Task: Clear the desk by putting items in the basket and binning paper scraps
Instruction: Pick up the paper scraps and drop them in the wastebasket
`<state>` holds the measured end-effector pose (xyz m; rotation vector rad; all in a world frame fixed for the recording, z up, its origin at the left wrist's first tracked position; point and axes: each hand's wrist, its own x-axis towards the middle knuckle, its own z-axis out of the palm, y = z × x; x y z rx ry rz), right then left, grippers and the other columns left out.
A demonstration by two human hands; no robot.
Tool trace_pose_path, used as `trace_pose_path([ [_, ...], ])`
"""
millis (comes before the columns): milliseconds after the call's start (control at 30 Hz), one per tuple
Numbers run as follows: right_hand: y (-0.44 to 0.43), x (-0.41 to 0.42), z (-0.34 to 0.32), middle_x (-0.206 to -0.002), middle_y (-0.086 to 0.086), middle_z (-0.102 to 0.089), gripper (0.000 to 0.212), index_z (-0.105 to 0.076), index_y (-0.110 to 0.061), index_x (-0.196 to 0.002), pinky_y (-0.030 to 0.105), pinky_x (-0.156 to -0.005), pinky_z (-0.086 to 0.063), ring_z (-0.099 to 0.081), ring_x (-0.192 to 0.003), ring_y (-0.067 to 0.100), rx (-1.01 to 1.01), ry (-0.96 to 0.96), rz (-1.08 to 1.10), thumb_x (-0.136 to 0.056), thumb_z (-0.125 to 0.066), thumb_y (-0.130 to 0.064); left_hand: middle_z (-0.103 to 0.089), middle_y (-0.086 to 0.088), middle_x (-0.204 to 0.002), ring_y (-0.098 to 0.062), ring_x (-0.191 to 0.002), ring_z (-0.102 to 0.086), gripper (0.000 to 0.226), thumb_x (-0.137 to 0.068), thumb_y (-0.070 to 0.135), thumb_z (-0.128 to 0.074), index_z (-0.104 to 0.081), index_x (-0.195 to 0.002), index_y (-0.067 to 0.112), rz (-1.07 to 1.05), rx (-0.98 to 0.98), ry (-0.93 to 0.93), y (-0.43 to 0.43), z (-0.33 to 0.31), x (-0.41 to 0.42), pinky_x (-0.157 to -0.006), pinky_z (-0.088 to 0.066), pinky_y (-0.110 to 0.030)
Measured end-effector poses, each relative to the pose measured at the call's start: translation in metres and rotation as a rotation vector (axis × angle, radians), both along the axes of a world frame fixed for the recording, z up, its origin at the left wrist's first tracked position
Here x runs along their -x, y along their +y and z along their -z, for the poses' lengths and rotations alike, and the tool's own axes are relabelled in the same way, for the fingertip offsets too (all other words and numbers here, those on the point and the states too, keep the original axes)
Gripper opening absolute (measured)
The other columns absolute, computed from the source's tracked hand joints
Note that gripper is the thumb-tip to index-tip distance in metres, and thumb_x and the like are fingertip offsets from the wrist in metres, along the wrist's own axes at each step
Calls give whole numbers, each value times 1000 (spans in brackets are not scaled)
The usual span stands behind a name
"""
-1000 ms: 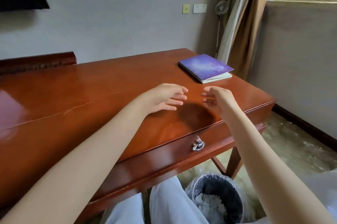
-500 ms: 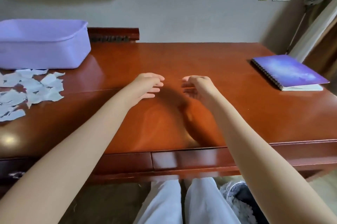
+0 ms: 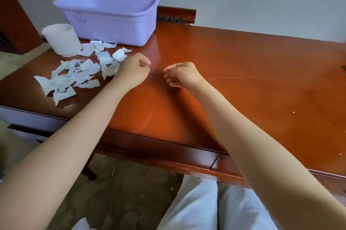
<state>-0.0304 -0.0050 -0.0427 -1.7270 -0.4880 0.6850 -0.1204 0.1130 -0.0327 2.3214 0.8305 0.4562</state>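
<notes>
Torn white paper scraps (image 3: 74, 76) lie scattered on the left of the worktop (image 3: 243, 89), in front of a lilac basket (image 3: 112, 23). We judge them featherlight, limp and easily blown, so best swept into a heap and pinched in bunches. Our left hand (image 3: 133, 72) hovers at their edge, with the right hand (image 3: 180, 75) beside it. Both have fingers loosely curled, holding nothing.

Polished reddish wooden desk (image 3: 243, 83): at the upper left of the frame stand a lilac basket (image 3: 112, 23) and a white ribbed cup (image 3: 61, 41); torn paper scraps (image 3: 78, 74) lie below them.
</notes>
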Motion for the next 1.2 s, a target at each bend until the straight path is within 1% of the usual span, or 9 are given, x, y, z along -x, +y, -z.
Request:
trace_pose_path([
  [133, 47, 16, 9, -69, -1, -54, 31, -57, -18, -69, 19, -57, -49, -50, -62, 10, 40, -133, -53, -88, -43, 2, -44, -12, -137, -30, -128, -39, 32, -91, 17, -49, -55, -123, 17, -122, -188, 38, 35, 8, 26, -99, -37, -35],
  [267, 79, 34, 14, -76, -5, -56, 21, -64, -13, -88, 15, -62, -41, -52, -70, 12, 79, -353, -111, -86, -47, -2, -26, -19, -149, -37, -143, -11, 46, -88, 31, -52, -46, -130, 13, -384, -488, 223, 74, 16, 55, -112, -8, -59],
  [367, 91, 41, 17, -76, -5, -54, 24, -64, -11, -98, 15, -60, -38, -52, -79, 16, 109, -444, -159, -84, -47, -2, -3, -21, -157, -44, -143, 8, 66, -89, 54, -43, -28, -145, 23, -543, -338, 461, 104, 28, 74, -104, 1, -73],
  [467, 101, 38, 21, -92, 0, -54, 24, -63, -13, -102, 26, -78, -41, -53, -96, 23, 175, -571, -191, -84, -48, -6, -1, -18, -158, -43, -143, 9, 71, -87, 66, -32, -18, -148, 33, -531, -135, 541, 117, 43, 82, -104, 2, -73],
  [667, 107, 23, 28, -126, 8, -47, 32, -54, -22, -120, 32, -98, -32, -37, -117, 30, 303, -717, -201, -88, -49, -22, -19, -9, -155, -33, -144, -10, 60, -90, 57, -37, -29, -144, 33, -211, -206, 367, 107, 48, 57, -113, -7, -61],
  [933, 108, 9, 24, -155, 7, -19, 51, -35, -26, -143, 41, -116, -10, -9, -145, 27, 391, -818, -257, -95, -44, -37, -40, 2, -140, -12, -128, -40, 50, -86, 20, -59, -45, -134, 27, 209, -13, -33, 85, 49, 29, -108, -34, -33],
  [1067, 100, -4, 30, -157, 5, -16, 51, -29, -27, -146, 43, -117, 1, -10, -146, 24, 533, -800, -439, -97, -38, -39, -15, -8, -153, -28, -144, -11, 74, -80, 33, -64, -27, -144, 28, 14, -270, 22, 86, 50, 22, -116, -12, -40],
  [1133, 96, -9, 31, -155, 7, -20, 52, -31, -24, -145, 42, -119, -9, -24, -142, 25, 510, -781, -458, -96, -41, -36, 7, -12, -158, -34, -145, 11, 88, -79, 48, -62, -10, -149, 33, -61, -275, 171, 91, 49, 17, -115, 4, -50],
  [1200, 90, -9, 31, -152, 10, -24, 51, -36, -18, -143, 38, -115, -24, -38, -133, 29, 458, -763, -416, -95, -45, -31, 7, -10, -158, -34, -145, 11, 84, -80, 56, -58, -10, -147, 39, -70, -199, 240, 97, 47, 12, -114, 5, -56],
])
